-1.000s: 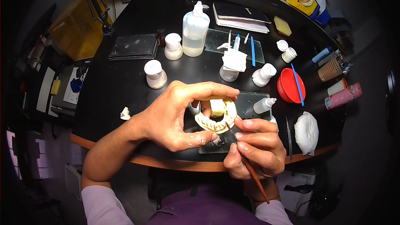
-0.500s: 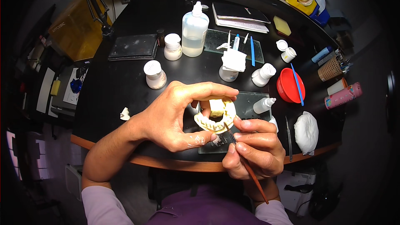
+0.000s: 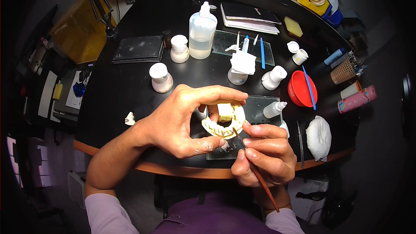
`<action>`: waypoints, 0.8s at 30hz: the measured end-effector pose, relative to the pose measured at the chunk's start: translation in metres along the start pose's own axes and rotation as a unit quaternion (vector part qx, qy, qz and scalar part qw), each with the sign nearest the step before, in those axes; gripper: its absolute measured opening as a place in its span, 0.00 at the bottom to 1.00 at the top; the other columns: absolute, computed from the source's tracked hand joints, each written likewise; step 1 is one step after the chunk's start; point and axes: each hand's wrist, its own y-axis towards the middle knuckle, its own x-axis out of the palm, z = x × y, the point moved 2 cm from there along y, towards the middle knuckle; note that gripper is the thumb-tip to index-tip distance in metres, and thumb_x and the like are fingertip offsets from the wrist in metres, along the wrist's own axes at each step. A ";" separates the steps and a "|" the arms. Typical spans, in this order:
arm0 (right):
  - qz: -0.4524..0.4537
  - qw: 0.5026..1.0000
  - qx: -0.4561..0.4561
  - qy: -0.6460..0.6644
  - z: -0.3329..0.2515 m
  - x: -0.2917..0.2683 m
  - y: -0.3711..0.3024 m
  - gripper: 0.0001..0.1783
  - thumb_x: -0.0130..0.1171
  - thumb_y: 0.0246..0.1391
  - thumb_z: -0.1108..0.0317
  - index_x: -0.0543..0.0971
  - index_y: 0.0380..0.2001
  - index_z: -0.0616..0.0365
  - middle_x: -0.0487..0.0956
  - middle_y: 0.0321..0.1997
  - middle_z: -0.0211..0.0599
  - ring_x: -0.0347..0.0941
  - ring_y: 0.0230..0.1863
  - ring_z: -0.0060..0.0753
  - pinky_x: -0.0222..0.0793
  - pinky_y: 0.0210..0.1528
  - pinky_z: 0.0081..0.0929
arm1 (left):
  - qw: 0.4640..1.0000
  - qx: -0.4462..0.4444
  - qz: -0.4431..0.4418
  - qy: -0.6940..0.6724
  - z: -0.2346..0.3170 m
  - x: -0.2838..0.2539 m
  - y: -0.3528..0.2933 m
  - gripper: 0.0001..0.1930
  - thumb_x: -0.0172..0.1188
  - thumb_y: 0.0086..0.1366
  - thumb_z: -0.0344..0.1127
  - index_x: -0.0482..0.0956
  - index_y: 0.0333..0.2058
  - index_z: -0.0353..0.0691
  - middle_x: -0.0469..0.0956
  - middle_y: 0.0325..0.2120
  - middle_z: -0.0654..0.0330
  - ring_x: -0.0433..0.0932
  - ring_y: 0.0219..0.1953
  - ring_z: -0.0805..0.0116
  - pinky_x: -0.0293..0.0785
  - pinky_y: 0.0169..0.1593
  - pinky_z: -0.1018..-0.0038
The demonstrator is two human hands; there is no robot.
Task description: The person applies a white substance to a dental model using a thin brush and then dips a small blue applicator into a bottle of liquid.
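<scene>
My left hand (image 3: pixel 182 123) curls round a pale yellow dental model (image 3: pixel 225 112), holding it between the fingers and thumb above the table. The model is a horseshoe-shaped arch with a row of teeth. My right hand (image 3: pixel 271 154) pinches a fine brush (image 3: pixel 264 185) with a reddish-brown handle, its tip touching or very near the front teeth. White smears mark my left thumb. Beneath both hands lies a glass slab (image 3: pixel 255 102), partly hidden, with a small white dropper bottle (image 3: pixel 274 109) on it.
Several white-capped powder jars (image 3: pixel 161 78) and a large clear bottle (image 3: pixel 203 34) stand beyond my hands. To the right are a red bowl (image 3: pixel 299 87) with a blue stick across it, a metal instrument (image 3: pixel 300 145) and a white cloth wad (image 3: pixel 318 138). A lamp arm (image 3: pixel 100 6) rises at far left.
</scene>
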 end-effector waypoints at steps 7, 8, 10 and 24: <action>0.004 1.000 0.002 -0.003 0.000 0.000 0.000 0.16 0.76 0.49 0.80 0.83 0.40 0.56 0.83 0.41 0.37 0.84 0.50 0.47 0.89 0.54 0.42 | 1.000 -0.003 -0.001 -0.001 0.005 -0.001 0.003 0.38 0.74 0.50 0.31 0.77 0.63 0.30 0.87 0.47 0.49 0.89 0.47 0.61 0.85 0.51 0.69; 0.003 1.000 0.002 -0.001 0.000 0.000 0.000 0.16 0.76 0.49 0.80 0.83 0.40 0.56 0.83 0.41 0.37 0.84 0.51 0.47 0.89 0.54 0.42 | 1.000 -0.003 -0.001 -0.001 0.005 -0.001 0.003 0.38 0.74 0.50 0.31 0.77 0.63 0.30 0.87 0.47 0.49 0.89 0.47 0.61 0.85 0.51 0.69; 0.003 1.000 0.002 0.000 0.000 0.000 0.000 0.16 0.76 0.48 0.80 0.83 0.40 0.56 0.82 0.41 0.37 0.84 0.51 0.47 0.89 0.54 0.42 | 1.000 -0.004 0.000 -0.003 0.005 -0.002 0.003 0.38 0.74 0.50 0.31 0.77 0.63 0.30 0.88 0.47 0.49 0.89 0.47 0.61 0.85 0.50 0.69; 0.003 1.000 -0.004 0.002 -0.002 -0.001 -0.001 0.17 0.75 0.48 0.81 0.82 0.41 0.57 0.82 0.40 0.37 0.85 0.50 0.47 0.89 0.54 0.41 | 1.000 -0.007 -0.003 -0.004 0.006 0.000 0.001 0.38 0.73 0.50 0.31 0.77 0.63 0.31 0.88 0.47 0.49 0.89 0.46 0.62 0.84 0.49 0.69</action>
